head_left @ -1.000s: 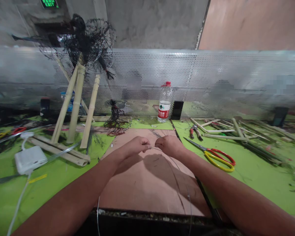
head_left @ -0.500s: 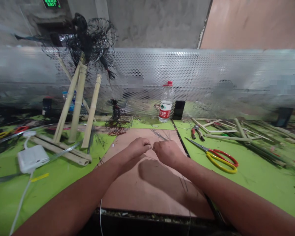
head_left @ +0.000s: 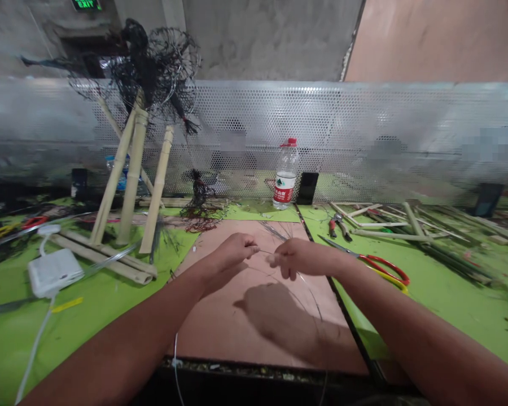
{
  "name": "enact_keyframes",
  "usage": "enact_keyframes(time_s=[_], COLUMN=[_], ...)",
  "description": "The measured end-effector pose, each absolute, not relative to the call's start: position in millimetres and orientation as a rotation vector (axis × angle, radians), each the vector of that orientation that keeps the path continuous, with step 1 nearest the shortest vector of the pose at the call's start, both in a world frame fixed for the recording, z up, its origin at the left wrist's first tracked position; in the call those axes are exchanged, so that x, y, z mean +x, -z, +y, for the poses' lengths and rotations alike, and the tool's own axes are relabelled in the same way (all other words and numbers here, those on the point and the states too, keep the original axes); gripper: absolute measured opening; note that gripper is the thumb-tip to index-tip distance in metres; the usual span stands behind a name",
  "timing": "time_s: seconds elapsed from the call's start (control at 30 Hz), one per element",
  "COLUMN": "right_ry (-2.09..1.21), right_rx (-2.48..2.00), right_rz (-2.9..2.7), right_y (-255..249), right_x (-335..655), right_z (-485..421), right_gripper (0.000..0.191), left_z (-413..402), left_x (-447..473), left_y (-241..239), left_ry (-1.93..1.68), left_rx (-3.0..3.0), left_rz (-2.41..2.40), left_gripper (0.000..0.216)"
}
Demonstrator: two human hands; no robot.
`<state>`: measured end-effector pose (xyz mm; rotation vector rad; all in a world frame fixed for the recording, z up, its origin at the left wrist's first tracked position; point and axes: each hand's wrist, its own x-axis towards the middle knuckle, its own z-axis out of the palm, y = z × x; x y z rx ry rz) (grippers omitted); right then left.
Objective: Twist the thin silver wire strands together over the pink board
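Observation:
My left hand (head_left: 237, 248) is closed in a pinch above the brown board (head_left: 220, 332), with a thin wire (head_left: 266, 251) coming out at its fingertips. Just to the right, my right hand (head_left: 298, 258) hovers with loosely bent fingers, apart from one another and pointing down. The wire runs toward its thumb side; I see no firm grip on it. A fine strand also curves over the board below my right hand. More thin dark wires (head_left: 273, 230) lie at the board's far end.
Scissors (head_left: 387, 270) with red and yellow handles lie right, partly behind my right forearm. Pliers (head_left: 339, 225), bamboo strips (head_left: 381, 233) and a water bottle (head_left: 284, 180) are beyond. At left stand bamboo tubes (head_left: 132, 180) with a tangled black wire figure (head_left: 146, 67), near a white adapter (head_left: 55, 272).
My right hand has moved away from my left fingertips, turned and loosened its fingers. A short stretch of wire now shows between the hands. My left hand has stayed nearly in place.

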<state>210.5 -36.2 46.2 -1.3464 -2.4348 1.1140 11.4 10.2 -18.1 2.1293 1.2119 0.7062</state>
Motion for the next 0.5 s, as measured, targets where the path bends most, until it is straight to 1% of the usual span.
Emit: enact_keyframes(time_s=[0.03,0.1,0.13,0.23,0.37,0.43,0.5], right_ry=[-1.165,-1.101,-1.093,-1.223,-1.544,-1.583,-1.543], right_rx=[-1.35,-1.304,-1.252,-1.215,-1.161,-1.134,-1.137], right_rz=[-2.305,-1.967,-1.862,-1.83,-1.874,-1.856,-1.825], right_y=[-52.8,-59.2,-58.5,-43.2,-14.2,-4.7,0.9], right_x=[218.0,230.2,234.0,234.6,218.0,209.3,203.2], right_z=[-31.7,-20.7,-15.0,-3.4,-3.8,-6.2,-7.3], right_gripper=[0.034,0.044,0.043,0.034,0.035,0.035,0.034], left_z=[9.0,5.9,4.3,0.2,-3.5,-5.0,-5.8], left_x=[11.9,13.2,14.0,16.4,18.2,18.3,18.0], left_y=[16.2,12.0,10.2,6.3,2.2,-0.3,-1.9], left_ry=[-0.705,-0.709,-0.713,-0.723,-0.741,-0.729,-0.72], left_rx=[2.136,2.145,2.145,2.141,2.151,2.164,2.17], left_rz=[1.212,1.201,1.191,1.168,1.151,1.153,1.171], left_gripper=[0.024,0.023,0.023,0.024,0.025,0.023,0.022])
